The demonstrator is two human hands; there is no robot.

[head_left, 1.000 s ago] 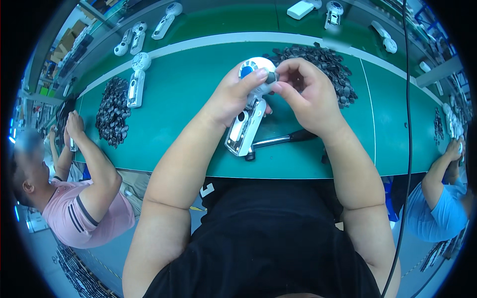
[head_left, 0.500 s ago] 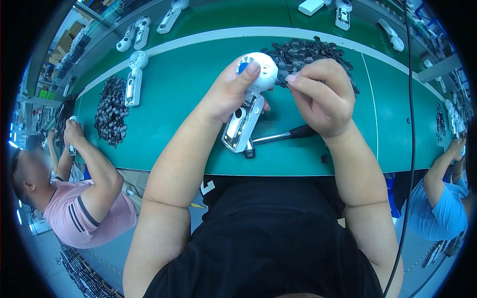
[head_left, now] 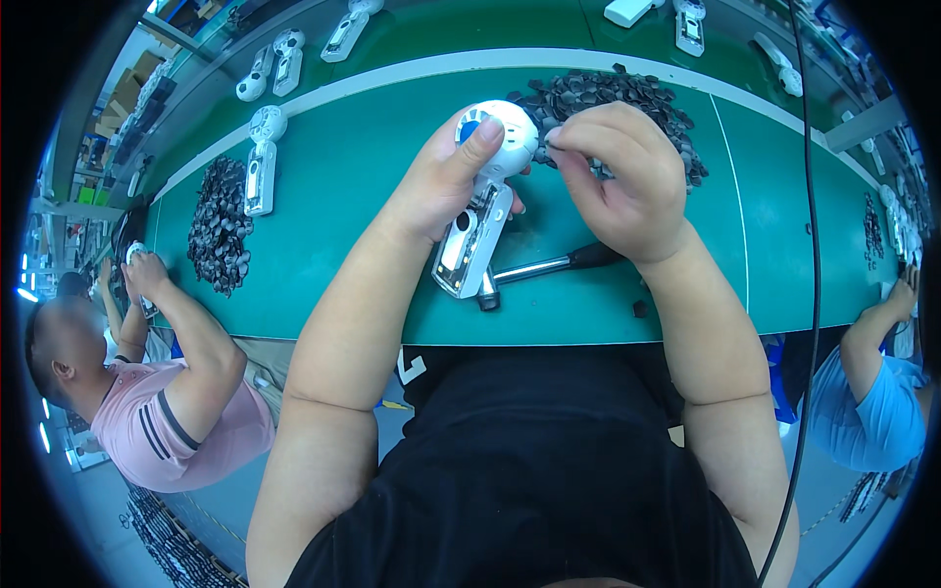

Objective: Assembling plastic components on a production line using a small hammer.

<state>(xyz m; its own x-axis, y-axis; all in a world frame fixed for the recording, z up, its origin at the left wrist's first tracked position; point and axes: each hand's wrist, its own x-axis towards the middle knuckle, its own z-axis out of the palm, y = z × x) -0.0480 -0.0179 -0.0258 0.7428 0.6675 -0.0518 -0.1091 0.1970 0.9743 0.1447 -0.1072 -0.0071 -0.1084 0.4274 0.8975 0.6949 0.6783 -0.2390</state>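
My left hand (head_left: 453, 181) is closed around a white handheld device (head_left: 480, 211), its thumb on the round ball-shaped head beside a blue spot. The device's long body tilts down to the left, with its open compartment facing up. Just right of the head, my right hand (head_left: 622, 176) is closed in a pinch. A small black piece seems to sit between its fingertips, mostly hidden. Behind that hand spreads a pile of small flat black pieces (head_left: 613, 90). Under the device lies a hammer (head_left: 534, 269) with a metal shaft and black grip, partly covered by the device.
Another black pile (head_left: 218, 225) lies at the left beside a similar white device (head_left: 262, 162). More devices (head_left: 345, 34) rest on the green surface beyond the pale rail (head_left: 392, 71). A black cable (head_left: 810, 245) hangs at the right. Co-workers sit left (head_left: 176, 421) and right (head_left: 863, 407).
My right hand has moved slightly left and up, nearer the device's round head. The device has shifted a little to the left in my left hand.
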